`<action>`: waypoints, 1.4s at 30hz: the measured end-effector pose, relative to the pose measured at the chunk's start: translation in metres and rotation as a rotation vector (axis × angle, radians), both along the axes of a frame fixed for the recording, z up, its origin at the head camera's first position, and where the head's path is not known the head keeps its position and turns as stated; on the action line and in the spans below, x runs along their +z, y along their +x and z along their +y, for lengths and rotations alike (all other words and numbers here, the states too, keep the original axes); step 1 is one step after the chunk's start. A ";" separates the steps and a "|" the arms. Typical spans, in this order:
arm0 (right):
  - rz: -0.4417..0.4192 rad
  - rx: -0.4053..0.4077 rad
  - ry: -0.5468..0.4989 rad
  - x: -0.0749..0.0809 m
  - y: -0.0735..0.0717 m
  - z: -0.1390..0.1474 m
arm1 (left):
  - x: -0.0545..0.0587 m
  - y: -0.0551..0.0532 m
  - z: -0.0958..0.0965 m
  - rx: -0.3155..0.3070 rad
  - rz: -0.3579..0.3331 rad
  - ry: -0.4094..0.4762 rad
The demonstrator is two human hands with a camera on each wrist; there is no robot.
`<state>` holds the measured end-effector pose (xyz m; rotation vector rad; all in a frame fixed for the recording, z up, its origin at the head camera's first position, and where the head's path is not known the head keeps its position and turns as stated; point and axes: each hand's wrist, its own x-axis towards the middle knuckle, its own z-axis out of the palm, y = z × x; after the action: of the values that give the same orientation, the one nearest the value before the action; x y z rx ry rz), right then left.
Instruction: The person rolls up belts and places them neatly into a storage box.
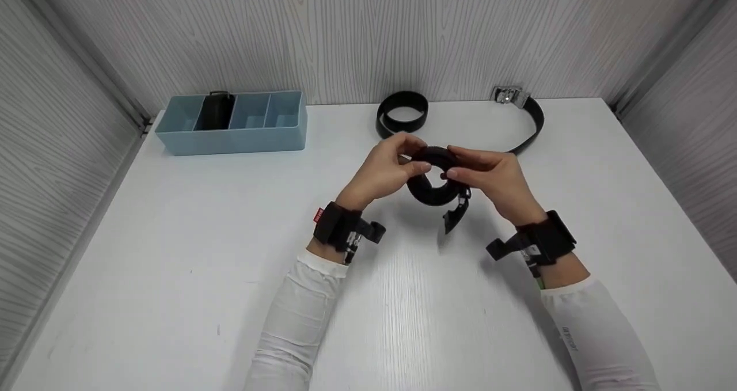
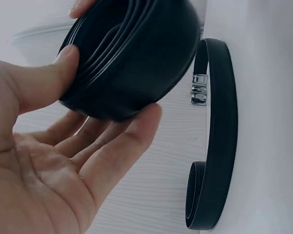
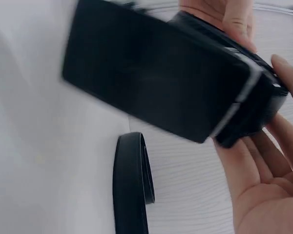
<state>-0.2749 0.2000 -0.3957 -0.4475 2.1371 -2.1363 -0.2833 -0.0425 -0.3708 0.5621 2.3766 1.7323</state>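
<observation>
A black belt (image 1: 433, 196), wound into a coil of several layers, is held up above the white table between both hands. My left hand (image 1: 384, 169) pinches the coil's left side, thumb on the near edge and fingers behind. On the opposite side my right hand (image 1: 495, 178) grips it between thumb and fingers. From the coil's lower right hangs the buckle (image 1: 456, 215), tilted downward. In the left wrist view the wound layers of the belt (image 2: 136, 63) show. A flat dark plate of the buckle (image 3: 156, 68) fills much of the right wrist view.
A second black belt (image 1: 380, 120) lies partly rolled behind the hands, its silver buckle (image 1: 509, 95) at the back right. At the back left stands a blue divided box (image 1: 230, 142) with a rolled dark belt (image 1: 216, 112) in one compartment. A wood-grain wall (image 1: 345, 40) borders the table.
</observation>
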 end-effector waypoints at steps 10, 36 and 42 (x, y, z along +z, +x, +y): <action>0.015 -0.007 0.096 0.001 -0.002 0.005 | 0.003 0.000 -0.002 -0.028 -0.038 -0.018; 0.066 -0.019 0.135 0.003 -0.001 0.009 | 0.002 0.000 -0.005 -0.089 0.005 -0.046; 0.110 0.010 0.215 0.005 0.001 0.008 | 0.002 -0.001 -0.007 -0.151 0.045 -0.135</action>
<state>-0.2740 0.2084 -0.3908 -0.5653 2.3839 -1.8890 -0.2839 -0.0498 -0.3692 0.7452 2.3891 1.4999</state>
